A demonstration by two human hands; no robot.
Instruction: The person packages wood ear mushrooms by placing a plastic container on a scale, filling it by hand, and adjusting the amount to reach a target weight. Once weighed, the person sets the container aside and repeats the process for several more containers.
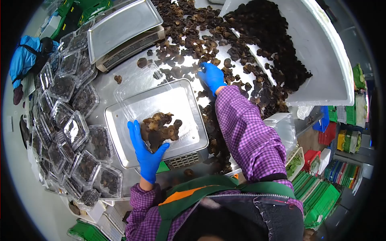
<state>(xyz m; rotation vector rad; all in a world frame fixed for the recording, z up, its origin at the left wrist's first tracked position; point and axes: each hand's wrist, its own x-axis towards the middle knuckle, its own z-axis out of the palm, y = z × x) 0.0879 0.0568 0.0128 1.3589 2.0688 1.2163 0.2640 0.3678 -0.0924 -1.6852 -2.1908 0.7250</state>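
Note:
My left hand (pixel 146 154), in a blue glove, cups the near left side of an open clear plastic box (pixel 185 134), thumb apart from the fingers. Inside the box lies a small heap of brown wood ear mushrooms (pixel 155 130). The box rests on the metal tray (pixel 116 138) of a weighing scale, its clear lid (pixel 138 82) folded back over the tray's far edge. Farther off, my right hand (pixel 212 77), also gloved in blue, is among loose wood ear mushrooms (pixel 173 56) on the table. Its fingers are curled; what they hold is hidden.
Filled clear boxes (pixel 85 164) are piled along the left. A second scale (pixel 124 26) stands at the far left. A large white tub (pixel 317 60), tilted, spills dark mushrooms at the right. Nearby are clear plastic stacks (pixel 281 126) and green crates (pixel 321 203). At far left is a blue sleeve (pixel 24 58).

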